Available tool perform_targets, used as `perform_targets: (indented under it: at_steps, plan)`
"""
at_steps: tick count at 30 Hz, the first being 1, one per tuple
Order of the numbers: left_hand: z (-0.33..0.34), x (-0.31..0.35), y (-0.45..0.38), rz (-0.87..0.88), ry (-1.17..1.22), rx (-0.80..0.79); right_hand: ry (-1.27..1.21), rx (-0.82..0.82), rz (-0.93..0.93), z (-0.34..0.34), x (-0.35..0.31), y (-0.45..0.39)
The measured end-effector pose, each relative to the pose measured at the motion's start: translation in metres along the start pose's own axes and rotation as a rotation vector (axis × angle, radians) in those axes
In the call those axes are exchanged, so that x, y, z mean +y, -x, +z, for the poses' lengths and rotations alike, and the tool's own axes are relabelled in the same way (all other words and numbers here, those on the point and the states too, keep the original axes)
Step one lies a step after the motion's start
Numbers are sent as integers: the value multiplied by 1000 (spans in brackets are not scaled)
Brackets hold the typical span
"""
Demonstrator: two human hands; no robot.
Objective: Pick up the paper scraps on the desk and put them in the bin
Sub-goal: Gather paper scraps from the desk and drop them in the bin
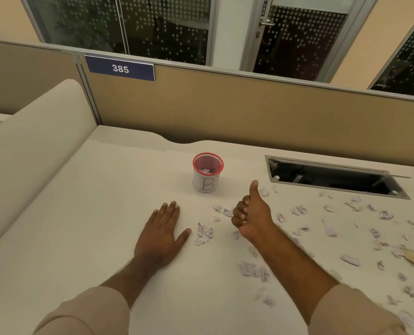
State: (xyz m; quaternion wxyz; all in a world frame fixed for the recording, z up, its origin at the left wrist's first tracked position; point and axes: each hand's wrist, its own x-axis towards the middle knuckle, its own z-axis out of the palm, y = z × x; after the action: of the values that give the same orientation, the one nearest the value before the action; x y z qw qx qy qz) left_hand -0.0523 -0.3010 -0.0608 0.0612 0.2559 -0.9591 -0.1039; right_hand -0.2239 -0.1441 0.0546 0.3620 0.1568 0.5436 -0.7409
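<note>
While the left hand [161,234] lies flat on the tabletop [104,189] with its fingers [171,209] straight and close together and the thumb spread toward a crumpled scrap [203,234], the right hand [250,213] is raised just above the surface with its fingers [240,212] curled tight into the palm and the thumb sticking up; nothing shows inside that fist. Both forearms are bare, with beige sleeves [92,313] at the near edge. A small bin [208,172], a red mesh cup wrapped in white paper marked with a letter B, stands upright beyond both hands, nearer the right thumb, and a white scrap lies inside it. Paper scraps [298,210] are scattered over the tabletop to the right of the bin, a few just in front of it beside the right hand and between the two hands. A rectangular cable opening [334,180] sits right of the bin, and behind the bin a tan partition [225,112] carries a blue sign [120,68] reading 385.
</note>
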Motion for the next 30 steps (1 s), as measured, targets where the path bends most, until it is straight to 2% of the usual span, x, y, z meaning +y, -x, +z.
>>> perform_targets:
  at_steps: [4,10,16,21,25,30]
  plan:
    - [2,-3,-1,15,11,6,30,57,-71,33,-30,-19]
    - [4,-4,-1,27,14,6,28,-96,-120,86,-68,-46]
    - [5,-5,-2,65,-20,-22,49,-42,-247,125,-74,-63]
    - [4,-5,-2,64,-14,-26,47,-110,-286,137,-66,-70]
    - [3,-4,-2,56,-1,-11,197,-62,-389,137,-63,-71]
    - [2,-3,-2,51,1,-10,220,-62,-414,135,-63,-66]
